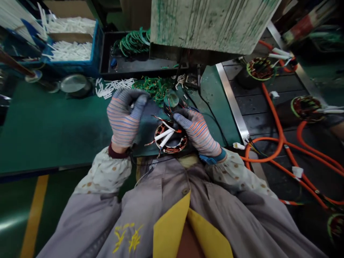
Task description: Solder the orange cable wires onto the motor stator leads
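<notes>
A motor stator (171, 140) with copper windings and white insulating sleeves lies on a dark mat (146, 138) at the bench's front edge. Coloured lead wires (172, 107) rise from it. My right hand (197, 132), in a striped glove with grey fingertips, grips those leads just above the stator. My left hand (125, 116), gloved alike, is held above the mat left of the stator, its fingertips pinched together. Whatever they pinch is hidden or too small to tell.
A green bench (53, 125) carries loose white sleeves (113, 87) and green coils (154, 87). Behind stand a blue crate of white sleeves (70, 50), a black tray (123, 68) and a green-stained metal housing (212, 25). Stators (260, 68) and orange cables (279, 143) lie on a rack to the right.
</notes>
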Tool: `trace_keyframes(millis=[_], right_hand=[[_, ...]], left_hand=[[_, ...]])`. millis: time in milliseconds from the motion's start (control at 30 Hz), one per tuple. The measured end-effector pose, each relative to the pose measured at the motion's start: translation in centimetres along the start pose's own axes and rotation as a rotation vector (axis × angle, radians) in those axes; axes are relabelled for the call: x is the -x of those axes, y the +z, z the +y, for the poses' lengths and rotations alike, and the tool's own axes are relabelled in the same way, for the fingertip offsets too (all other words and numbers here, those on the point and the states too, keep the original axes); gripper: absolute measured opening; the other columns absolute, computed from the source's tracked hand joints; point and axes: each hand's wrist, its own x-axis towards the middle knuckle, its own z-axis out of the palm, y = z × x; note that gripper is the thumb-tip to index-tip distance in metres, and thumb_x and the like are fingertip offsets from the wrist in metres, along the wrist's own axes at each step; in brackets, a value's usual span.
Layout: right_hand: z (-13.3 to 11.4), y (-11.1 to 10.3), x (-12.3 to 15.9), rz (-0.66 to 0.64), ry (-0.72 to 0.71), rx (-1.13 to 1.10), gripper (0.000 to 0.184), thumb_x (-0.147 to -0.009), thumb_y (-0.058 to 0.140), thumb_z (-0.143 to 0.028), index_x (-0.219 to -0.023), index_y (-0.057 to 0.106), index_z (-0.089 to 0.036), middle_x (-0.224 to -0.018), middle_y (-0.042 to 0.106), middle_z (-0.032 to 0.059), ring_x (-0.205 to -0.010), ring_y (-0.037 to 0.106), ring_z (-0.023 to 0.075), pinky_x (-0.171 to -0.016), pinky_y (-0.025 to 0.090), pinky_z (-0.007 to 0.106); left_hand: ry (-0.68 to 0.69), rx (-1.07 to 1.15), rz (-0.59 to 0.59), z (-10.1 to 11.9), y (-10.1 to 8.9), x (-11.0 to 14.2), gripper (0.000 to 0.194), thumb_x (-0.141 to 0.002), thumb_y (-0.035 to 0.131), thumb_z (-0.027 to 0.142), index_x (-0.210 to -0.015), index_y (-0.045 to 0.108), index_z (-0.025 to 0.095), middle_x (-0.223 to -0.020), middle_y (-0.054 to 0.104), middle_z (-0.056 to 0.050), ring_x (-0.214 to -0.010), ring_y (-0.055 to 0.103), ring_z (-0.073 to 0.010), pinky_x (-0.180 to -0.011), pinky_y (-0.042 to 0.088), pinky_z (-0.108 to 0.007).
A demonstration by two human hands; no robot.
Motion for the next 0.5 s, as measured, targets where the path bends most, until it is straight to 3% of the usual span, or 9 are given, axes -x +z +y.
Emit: trace_keyframes(millis=[33, 100, 133, 200, 367, 500], right_hand=[[0.3, -0.1, -0.1, 0.005, -0.004, 0.006, 0.053, -0.09, 0.094, -0.073, -0.094, 0.079, -0.022, -0.081, 0.076, -0.0003, -0.075, 0.066, 0.0161, -0.072, 0.06, 0.029], [0.7, -0.3, 0.0, -0.006, -0.025, 0.039, 0.052, -0.093, 0.092, -0.072, -0.093, 0.079, -0.022, -0.081, 0.076, 0.0001, -0.075, 0.067, 0.0163, -0.072, 0.06, 0.03], [0.8, -0.5, 0.2, -0.009, -0.045, 0.069, 0.052, -0.094, 0.091, -0.072, -0.093, 0.079, -0.022, -0.082, 0.077, 0.0005, -0.076, 0.068, 0.0166, -0.074, 0.06, 0.03], [1.1, -0.6, 1.0, -0.005, -0.098, 0.162, 0.049, -0.099, 0.088, -0.07, -0.097, 0.081, -0.021, -0.087, 0.08, 0.0016, -0.08, 0.071, 0.0178, -0.078, 0.062, 0.032], [2.7, 0.1, 3.9, 0.164, -0.452, 0.496, 0.026, -0.109, 0.078, -0.048, -0.104, 0.087, -0.025, -0.093, 0.088, 0.0039, -0.082, 0.08, 0.0204, -0.082, 0.065, 0.032], [3.6, 0.6, 2.3, 0.256, -0.741, 0.63, 0.018, -0.111, 0.074, -0.033, -0.108, 0.09, -0.026, -0.095, 0.092, 0.0044, -0.08, 0.085, 0.0198, -0.078, 0.066, 0.029]], left_hand=[[0.115, -0.054, -0.06, -0.2, -0.1, 0.0, 0.032, -0.122, 0.068, 0.048, -0.119, 0.089, 0.024, -0.104, 0.083, -0.005, -0.094, 0.072, -0.0237, -0.09, 0.058, -0.038], [0.327, -0.166, -0.308, -0.6, 0.0, -0.1, 0.034, -0.123, 0.061, 0.042, -0.135, 0.088, 0.026, -0.106, 0.082, -0.007, -0.094, 0.071, -0.0264, -0.083, 0.056, -0.039], [0.381, -0.212, -0.426, -0.7, 0.2, -0.1, 0.038, -0.123, 0.057, 0.04, -0.141, 0.087, 0.027, -0.108, 0.081, -0.009, -0.096, 0.071, -0.0281, -0.081, 0.056, -0.04], [0.375, -0.246, -0.515, -0.9, 0.7, 0.2, 0.041, -0.123, 0.053, 0.042, -0.14, 0.087, 0.026, -0.108, 0.081, -0.01, -0.1, 0.072, -0.0305, -0.084, 0.058, -0.042], [0.311, -0.073, -0.434, -0.3, -0.1, 1.3, 0.048, -0.125, 0.053, 0.055, -0.123, 0.09, 0.025, -0.104, 0.083, -0.008, -0.099, 0.075, -0.0262, -0.094, 0.062, -0.038], [-0.011, -0.144, -0.17, -2.4, -1.9, -0.2, 0.033, -0.12, 0.066, 0.045, -0.112, 0.089, 0.022, -0.105, 0.086, -0.006, -0.1, 0.077, -0.025, -0.096, 0.061, -0.037]])
